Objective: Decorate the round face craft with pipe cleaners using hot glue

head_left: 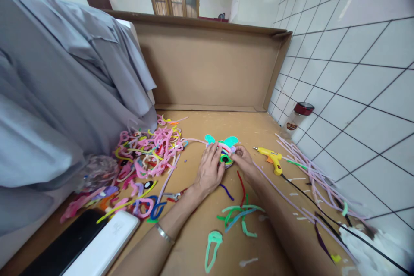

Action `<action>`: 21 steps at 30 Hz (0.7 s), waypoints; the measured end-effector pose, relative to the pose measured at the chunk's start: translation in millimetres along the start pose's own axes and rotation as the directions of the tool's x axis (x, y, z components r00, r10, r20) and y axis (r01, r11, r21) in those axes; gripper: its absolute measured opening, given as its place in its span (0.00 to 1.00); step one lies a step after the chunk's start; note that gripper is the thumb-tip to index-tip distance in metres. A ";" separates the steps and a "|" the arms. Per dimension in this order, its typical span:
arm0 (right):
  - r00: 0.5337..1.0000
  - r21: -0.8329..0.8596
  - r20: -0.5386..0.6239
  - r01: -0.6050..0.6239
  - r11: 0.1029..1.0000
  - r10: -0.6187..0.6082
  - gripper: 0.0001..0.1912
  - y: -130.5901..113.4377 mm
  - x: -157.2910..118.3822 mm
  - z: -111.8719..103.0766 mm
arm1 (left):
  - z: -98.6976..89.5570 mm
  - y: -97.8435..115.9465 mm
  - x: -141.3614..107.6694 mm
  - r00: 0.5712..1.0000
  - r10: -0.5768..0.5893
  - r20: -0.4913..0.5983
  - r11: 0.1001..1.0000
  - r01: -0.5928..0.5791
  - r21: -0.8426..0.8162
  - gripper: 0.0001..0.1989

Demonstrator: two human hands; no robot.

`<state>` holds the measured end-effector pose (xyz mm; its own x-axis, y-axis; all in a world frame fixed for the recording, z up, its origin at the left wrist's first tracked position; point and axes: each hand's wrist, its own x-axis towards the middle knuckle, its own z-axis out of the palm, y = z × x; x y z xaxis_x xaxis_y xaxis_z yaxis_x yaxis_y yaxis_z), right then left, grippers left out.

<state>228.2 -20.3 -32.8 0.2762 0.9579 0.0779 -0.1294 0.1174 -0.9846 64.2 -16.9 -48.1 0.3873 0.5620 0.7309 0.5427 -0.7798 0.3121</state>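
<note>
Both hands are at a small pipe-cleaner figure (226,160) lying on the cardboard surface. It has turquoise ear-like pieces (231,141) at its far side and a green and black eye-like part. My left hand (210,166) lies over its left side, fingers bent and holding it down. At its right edge, my right hand (243,159) pinches a lilac pipe-cleaner piece (233,149). The fingers hide much of the figure. Closer to me lie a dark blue strip (226,192), a red strip (241,187) and several green pipe cleaners (237,213).
A yellow hot glue gun (271,158) lies on the right, its black cable trailing forward. Lilac pipe cleaners (310,168) and a red-lidded jar (297,118) are by the tiled wall. Pink pieces (158,151) heap at left, near a white power bank (106,241). Cardboard (213,64) stands behind.
</note>
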 end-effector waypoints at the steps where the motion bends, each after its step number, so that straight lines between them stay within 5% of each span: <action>1: 1.000 0.000 0.004 0.000 1.000 0.000 0.21 0.5 0.2 0.0 | -0.3 1.6 -0.8 1.000 -0.005 0.016 1.000 0.005 0.006 0.33; 6: 1.000 0.004 -0.001 -0.014 1.000 0.014 0.22 3.7 2.7 0.2 | -1.4 6.1 -2.1 0.997 -0.054 0.060 0.997 0.051 0.052 0.44; 21: 1.000 0.009 -0.005 -0.031 0.999 0.031 0.22 0.4 1.4 0.9 | 8.1 -8.1 -3.0 0.997 -0.075 -0.022 0.996 0.074 -0.048 0.45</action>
<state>227.7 -18.7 -32.9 0.2766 0.9599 0.0465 -0.1462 0.0899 -0.9852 64.7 -10.0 -57.7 0.3286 0.6127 0.7187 0.5335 -0.7484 0.3940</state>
